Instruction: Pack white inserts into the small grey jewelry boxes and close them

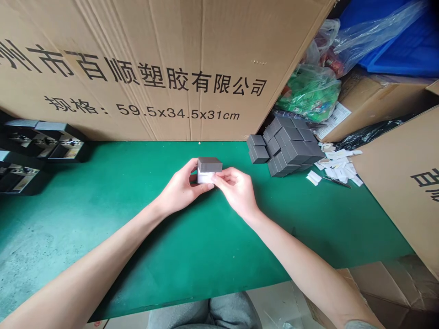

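Note:
A small box (210, 165) with a dark grey top and a white lower face sits between my hands, over the middle of the green table. My left hand (181, 186) wraps its left side, with the thumb along the bottom edge. The fingers of my right hand (237, 188) pinch close together at its lower right corner, against the white part. Whether that white part is an inner tray or a separate piece, I cannot tell.
Stacked dark grey boxes (291, 146) stand at the back right, beside scattered white paper pieces (339, 167) and a thin dark tool (336, 182). Black open boxes (61, 141) sit at the left. A large carton (154, 27) walls the back; another carton (401, 173) borders the right.

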### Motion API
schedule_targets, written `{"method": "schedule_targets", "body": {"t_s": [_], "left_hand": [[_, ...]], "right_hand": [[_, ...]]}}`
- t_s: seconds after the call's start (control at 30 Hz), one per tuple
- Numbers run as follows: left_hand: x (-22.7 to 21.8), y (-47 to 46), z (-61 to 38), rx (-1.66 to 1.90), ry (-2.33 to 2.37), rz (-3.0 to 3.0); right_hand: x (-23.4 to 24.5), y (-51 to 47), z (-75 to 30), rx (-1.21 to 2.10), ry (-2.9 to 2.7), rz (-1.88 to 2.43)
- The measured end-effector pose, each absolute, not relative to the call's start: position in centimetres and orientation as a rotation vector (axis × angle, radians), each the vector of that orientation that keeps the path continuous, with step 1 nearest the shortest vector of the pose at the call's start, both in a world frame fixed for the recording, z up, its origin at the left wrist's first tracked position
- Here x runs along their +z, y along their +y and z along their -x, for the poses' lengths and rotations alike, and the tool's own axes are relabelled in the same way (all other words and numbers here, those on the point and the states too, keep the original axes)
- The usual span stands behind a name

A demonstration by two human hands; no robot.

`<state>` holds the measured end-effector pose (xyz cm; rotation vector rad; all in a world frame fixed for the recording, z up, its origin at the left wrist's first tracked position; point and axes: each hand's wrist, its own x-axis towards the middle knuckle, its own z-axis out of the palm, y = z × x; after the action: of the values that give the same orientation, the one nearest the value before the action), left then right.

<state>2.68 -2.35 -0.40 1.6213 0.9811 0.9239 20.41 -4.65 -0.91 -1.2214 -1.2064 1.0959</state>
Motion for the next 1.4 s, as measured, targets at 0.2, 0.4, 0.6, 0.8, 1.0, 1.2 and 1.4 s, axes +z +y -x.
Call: {"method": "schedule_targets", "body": {"t_s": [0.2, 0.4, 0.6, 0.8, 1.0, 1.2, 1.4], "left_hand": [[-0.1, -2.5, -2.8, 0.902, 0.994, -1.576], [-0.1, -2.6, -2.9, 0.883, 0.949, -1.548], [0.0, -2.6, -2.7, 0.841, 0.906, -1.526], [0.1, -2.5, -2.6, 0.808, 0.875, -1.496], [0.2, -2.4, -2.7, 0.87, 0.946, -1.451], [0.2, -2.5, -2.9, 0.904, 0.957, -1.496], [-0.1, -2.5, -3.0, 0.886, 0.947, -1.529]], "right_hand": [[-0.6, -4.4, -20.8, 1.045, -1.28, 1.274], [-0.8, -4.0, -20.7, 1.094, -1.168, 1.244], [-1.2, -3.9, -20.6, 1.202, -1.085, 1.151], [-1.1, -3.8, -20.4, 1.212, -1.054, 1.17], [-0.7, -4.5, -20.6, 0.971, -1.249, 1.226], [-1.2, -4.7, -21.2, 0.527, -1.689, 1.212], [-1.6, -4.4, -21.7, 0.389, -1.821, 1.262]]}}
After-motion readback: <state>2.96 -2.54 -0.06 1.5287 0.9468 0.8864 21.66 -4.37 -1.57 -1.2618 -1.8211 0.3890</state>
